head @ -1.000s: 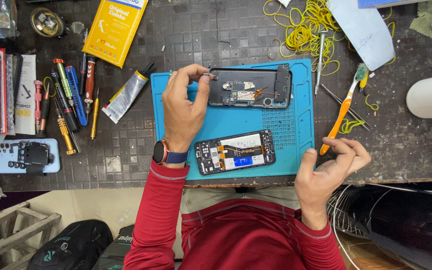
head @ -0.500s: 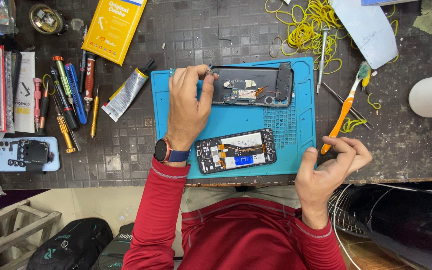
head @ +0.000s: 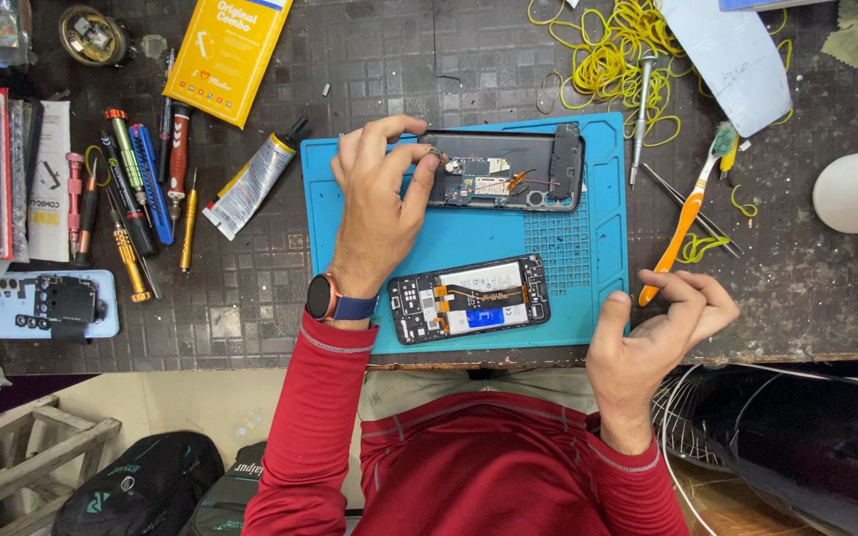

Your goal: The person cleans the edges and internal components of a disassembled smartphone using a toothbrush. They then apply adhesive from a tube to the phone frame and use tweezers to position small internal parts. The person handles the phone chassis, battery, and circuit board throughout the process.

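Black phone frame [head: 508,171] lies left-right.

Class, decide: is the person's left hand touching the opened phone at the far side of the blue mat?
Touching. The head view shows the left hand with its fingertips resting on the left end of the opened phone; no gap shows between them.

Blue mat [head: 568,248], orange toothbrush [head: 682,223], yellow bands [head: 608,60]

Opened black phone frame [head: 504,171] flat on blue mat [head: 568,248]
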